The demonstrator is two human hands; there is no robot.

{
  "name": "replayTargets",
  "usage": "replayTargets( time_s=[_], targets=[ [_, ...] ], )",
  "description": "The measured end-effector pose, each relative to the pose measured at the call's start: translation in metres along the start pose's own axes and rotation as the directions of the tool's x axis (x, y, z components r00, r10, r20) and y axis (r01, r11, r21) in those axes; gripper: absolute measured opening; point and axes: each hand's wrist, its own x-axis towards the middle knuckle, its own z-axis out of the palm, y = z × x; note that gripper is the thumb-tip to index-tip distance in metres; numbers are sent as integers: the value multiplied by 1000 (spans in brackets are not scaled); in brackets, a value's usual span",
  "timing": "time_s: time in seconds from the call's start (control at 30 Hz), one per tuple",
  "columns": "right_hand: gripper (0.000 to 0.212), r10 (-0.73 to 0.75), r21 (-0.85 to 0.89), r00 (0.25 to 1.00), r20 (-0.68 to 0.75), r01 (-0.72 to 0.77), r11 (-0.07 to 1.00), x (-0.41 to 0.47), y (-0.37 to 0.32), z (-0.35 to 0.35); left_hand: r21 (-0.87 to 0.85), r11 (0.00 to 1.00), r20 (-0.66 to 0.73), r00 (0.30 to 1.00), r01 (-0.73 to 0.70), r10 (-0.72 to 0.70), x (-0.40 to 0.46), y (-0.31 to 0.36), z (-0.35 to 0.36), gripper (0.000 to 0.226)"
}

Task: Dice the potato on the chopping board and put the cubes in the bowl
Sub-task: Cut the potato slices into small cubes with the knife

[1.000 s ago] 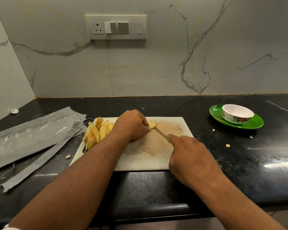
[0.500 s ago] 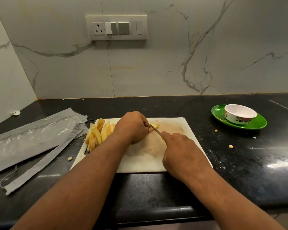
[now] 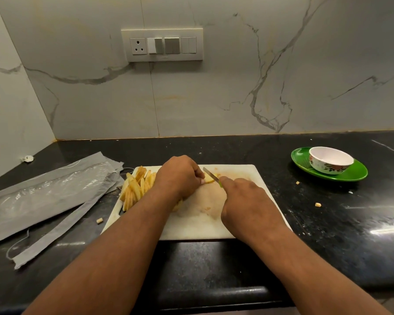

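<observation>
A white chopping board lies on the black counter. Several yellow potato slices are piled at the board's far left corner. My left hand curls over a small potato piece and pins it to the board. My right hand grips a small knife with a green handle, its blade resting across that piece. A white floral bowl stands on a green plate at the far right; I see no potato in it.
A grey plastic pouch and a torn strip lie left of the board. Loose potato bits are scattered on the counter right of the board, another bit to its left. The counter's front edge runs close below my forearms.
My right hand has slid left and forward with the knife, whose blade now lies across the held piece. My left hand stays on the potato.
</observation>
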Motion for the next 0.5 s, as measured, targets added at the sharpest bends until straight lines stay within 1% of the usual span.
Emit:
replayTargets(
  time_s=[0.17,0.27,0.37,0.5],
  targets=[
    [52,-21,9,999,28,21,1000,7,2,13,2,1000,-14,1000,-15,15,1,-2,0,14],
    [56,-29,1,999,34,29,1000,-1,7,14,-10,1000,-12,1000,-7,7,1,-2,1,12],
    [58,-24,-15,999,31,24,1000,-15,14,9,-5,1000,-15,1000,1,-1,1,-1,1,10],
    [60,8,17,999,33,-9,1000,-22,18,4,12,1000,-9,1000,-16,16,-2,-1,-1,9]
  ],
)
